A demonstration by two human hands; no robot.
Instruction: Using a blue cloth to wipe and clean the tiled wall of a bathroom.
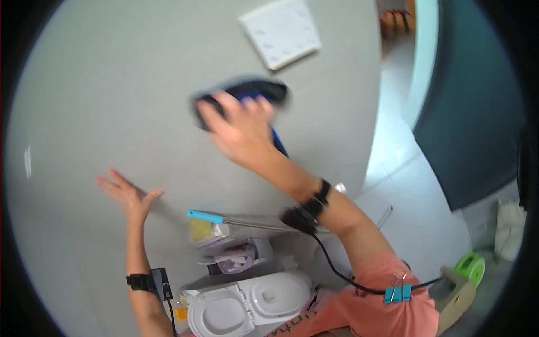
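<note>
My right hand (241,132) is raised in front of the broad grey surface (140,73), its fingers closed around a black and blue object (255,88). The object has a curved dark edge and a blue inner part; motion blurs it, so I cannot tell its exact kind. Part of it is hidden behind my fingers and wrist. Farther left and lower, my left hand (128,194) has its fingers spread and holds nothing. It is close to the grey surface, but whether it touches is unclear. A white square panel (282,35) lies beyond my right hand.
Below are a toilet (278,297) with its lid raised, a blue-handled metal pole (205,216) and a lidless-looking bin with a purple bag (236,259). A dark panel (477,112) stands right of a pale doorway. A black cable (331,269) is clipped to my right sleeve.
</note>
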